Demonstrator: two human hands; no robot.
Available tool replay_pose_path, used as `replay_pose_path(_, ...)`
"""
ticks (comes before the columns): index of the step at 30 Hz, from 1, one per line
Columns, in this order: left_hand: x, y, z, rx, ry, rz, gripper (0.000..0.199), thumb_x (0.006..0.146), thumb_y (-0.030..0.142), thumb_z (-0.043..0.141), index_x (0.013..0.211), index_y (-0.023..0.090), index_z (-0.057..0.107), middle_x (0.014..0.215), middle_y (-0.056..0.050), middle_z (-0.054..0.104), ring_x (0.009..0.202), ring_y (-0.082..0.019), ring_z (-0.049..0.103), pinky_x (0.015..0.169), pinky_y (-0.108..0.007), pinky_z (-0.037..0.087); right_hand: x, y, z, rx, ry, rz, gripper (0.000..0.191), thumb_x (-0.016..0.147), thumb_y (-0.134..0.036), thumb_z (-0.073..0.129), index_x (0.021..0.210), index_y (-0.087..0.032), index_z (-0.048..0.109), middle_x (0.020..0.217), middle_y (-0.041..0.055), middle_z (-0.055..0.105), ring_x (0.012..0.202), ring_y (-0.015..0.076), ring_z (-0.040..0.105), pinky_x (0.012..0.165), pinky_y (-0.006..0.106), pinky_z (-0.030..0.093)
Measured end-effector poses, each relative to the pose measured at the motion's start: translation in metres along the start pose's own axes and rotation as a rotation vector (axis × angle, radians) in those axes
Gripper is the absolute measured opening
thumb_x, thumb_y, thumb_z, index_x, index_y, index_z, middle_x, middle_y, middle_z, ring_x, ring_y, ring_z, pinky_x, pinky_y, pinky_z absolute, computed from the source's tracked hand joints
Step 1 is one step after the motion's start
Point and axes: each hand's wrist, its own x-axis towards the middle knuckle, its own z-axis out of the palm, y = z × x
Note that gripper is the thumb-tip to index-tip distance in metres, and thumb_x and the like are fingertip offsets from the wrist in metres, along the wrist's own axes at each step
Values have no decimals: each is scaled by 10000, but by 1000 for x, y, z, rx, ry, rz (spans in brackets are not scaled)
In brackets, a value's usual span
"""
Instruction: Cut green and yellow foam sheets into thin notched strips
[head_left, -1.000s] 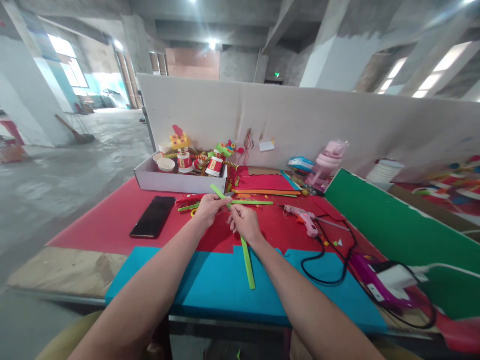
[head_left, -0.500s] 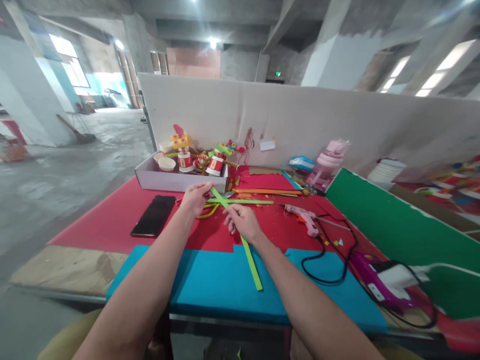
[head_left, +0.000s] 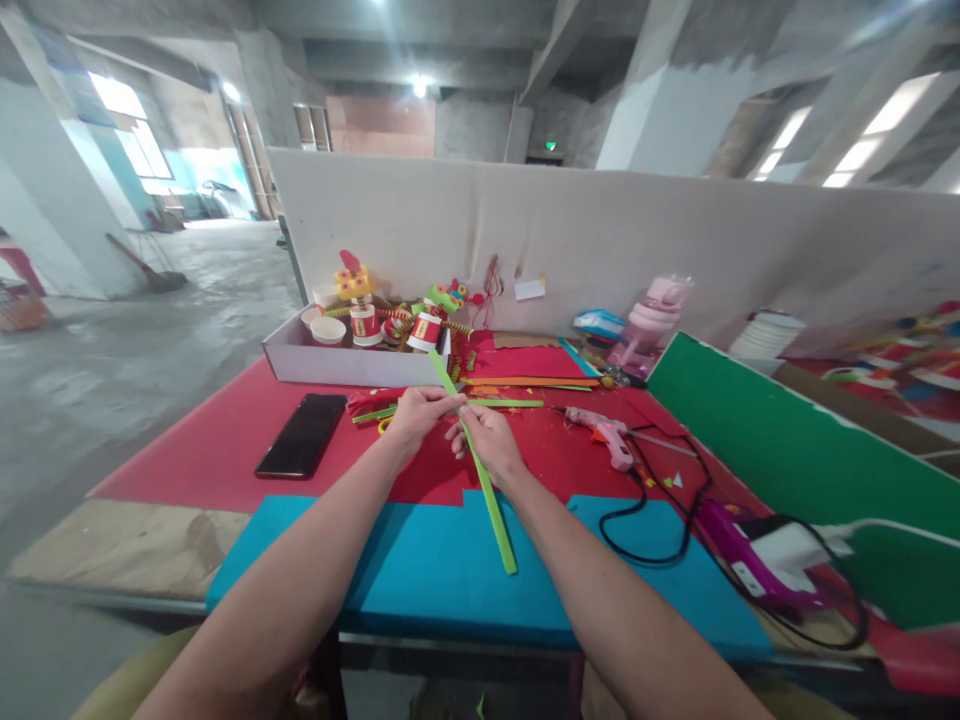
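A long light-green strip (head_left: 491, 505) slants over the red and blue table covering, its far end up near the white box. My left hand (head_left: 421, 412) pinches it at about its middle. Right beside, my right hand (head_left: 486, 436) grips the same strip, thumb and forefinger close to the left fingertips. Behind the hands another green strip (head_left: 517, 403) lies flat on the red sheet. Part of a yellow-handled tool (head_left: 384, 425) shows next to my left hand; the rest is hidden.
A black phone (head_left: 302, 435) lies at the left. The white box (head_left: 345, 365) holds paper-cup figures. At the right are a pink glue gun (head_left: 609, 436) with a black cable, a purple power strip (head_left: 757, 565) and a green board (head_left: 795, 470). Orange strips (head_left: 532, 382) lie behind.
My left hand has slid from the strip's far end down to its middle, beside my right hand. The far end now sticks out uncovered. My right hand has hardly moved.
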Motion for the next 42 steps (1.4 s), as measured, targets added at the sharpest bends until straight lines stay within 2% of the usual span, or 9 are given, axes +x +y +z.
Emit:
replay_pose_path(5, 2, -1, -5, 4, 42, 20, 362, 554, 444, 803, 568, 118, 646, 492, 17, 524, 442, -67, 422, 449, -227, 298, -2, -3, 0, 94, -36, 72, 261, 839, -408, 584, 799, -150, 571, 647, 15, 651, 444, 73, 544, 433, 188, 474)
replay_pose_path(11, 5, 0, -8, -21, 108, 20, 370, 528, 441, 814, 581, 110, 656, 504, -8, 559, 464, -77, 447, 452, -221, 299, -5, -6, 0, 94, -75, 113, 213, 891, -341, 541, 829, -143, 585, 664, 22, 656, 455, 73, 547, 439, 184, 469)
replay_pose_path(14, 6, 1, -9, -18, 146, 30, 384, 506, 447, 823, 565, 109, 652, 509, -9, 563, 459, -70, 428, 450, -223, 286, -6, -6, 1, 63, -77, 143, 214, 908, -329, 517, 857, -137, 598, 658, 22, 652, 439, 71, 529, 400, 173, 439)
replay_pose_path(20, 6, 2, -11, -15, 145, 39, 380, 516, 442, 819, 499, 120, 616, 479, 2, 521, 452, -65, 394, 446, -232, 251, -5, -7, -1, 98, -83, 173, 214, 891, -330, 546, 851, -133, 621, 678, 25, 657, 425, 54, 487, 356, 147, 382)
replay_pose_path(25, 7, 1, -11, -48, 131, 38, 345, 524, 420, 820, 537, 120, 650, 497, 2, 530, 462, -64, 385, 462, -239, 247, -4, -7, -3, 117, -88, 184, 213, 839, -349, 603, 850, -139, 643, 675, 22, 650, 407, 42, 436, 324, 133, 303)
replay_pose_path(33, 6, 2, -10, -61, 121, 54, 348, 522, 419, 819, 534, 117, 647, 493, 10, 506, 481, -65, 393, 477, -233, 260, -4, -6, -5, 22, -86, 114, 308, 761, -435, 654, 806, -131, 659, 640, 9, 635, 384, 21, 378, 311, 126, 200)
replay_pose_path(35, 5, 4, -9, -59, 137, 56, 353, 516, 415, 822, 517, 118, 631, 485, 12, 497, 479, -63, 386, 475, -231, 257, -4, -7, -4, 0, -65, 105, 313, 763, -440, 649, 800, -129, 659, 622, 7, 635, 376, 23, 390, 315, 127, 232)
replay_pose_path(39, 5, 5, -7, -52, 169, 69, 369, 519, 406, 822, 471, 122, 592, 467, 18, 480, 477, -60, 385, 476, -227, 267, -4, -8, -2, -11, -35, 100, 308, 772, -439, 639, 785, -131, 642, 621, 17, 647, 416, 55, 496, 379, 156, 399)
replay_pose_path(42, 4, 3, -6, -54, 146, 54, 351, 538, 414, 813, 505, 123, 619, 474, 15, 497, 478, -65, 406, 478, -226, 287, -4, -8, -1, -28, -24, 80, 306, 784, -447, 620, 783, -141, 625, 621, 19, 651, 422, 68, 521, 387, 171, 434)
